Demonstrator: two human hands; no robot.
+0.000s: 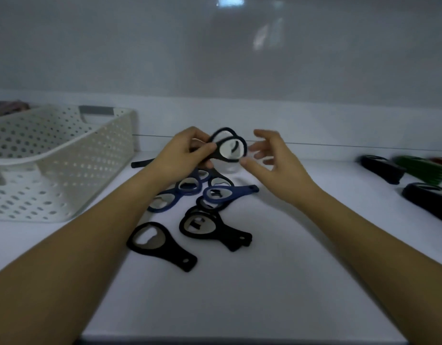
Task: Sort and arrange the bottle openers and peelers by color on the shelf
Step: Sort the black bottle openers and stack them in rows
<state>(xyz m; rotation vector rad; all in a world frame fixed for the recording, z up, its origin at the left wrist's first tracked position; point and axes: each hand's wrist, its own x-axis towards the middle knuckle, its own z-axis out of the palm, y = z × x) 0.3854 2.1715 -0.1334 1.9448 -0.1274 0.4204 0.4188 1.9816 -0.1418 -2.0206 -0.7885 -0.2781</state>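
Nearest to me on the white shelf [277, 282] lay a single black bottle opener [152, 242], its handle pointing toward the lower right. Just beyond it, two stacked black openers [202, 224] lay with their handles to the right. Past them sat a heap of blue openers [187, 189], overlapping one another, and one blue opener [227, 192] stretched its handle out to the right. Above that heap the left grip [182, 155] pinched a held pair of black openers [230, 148] by the handles, with the ring ends lifted clear of the shelf. The right grip [272, 158] hovered just beside those rings with fingers spread and relaxed, holding nothing. Its thumb tip lay at the lower rim, but I could not tell whether it touched. A black handle [140, 163] poked out on the shelf left of the left wrist. A white perforated basket [65, 150] stood at the left. At the far right lay black peelers [381, 168] and blurred green tools [424, 168].
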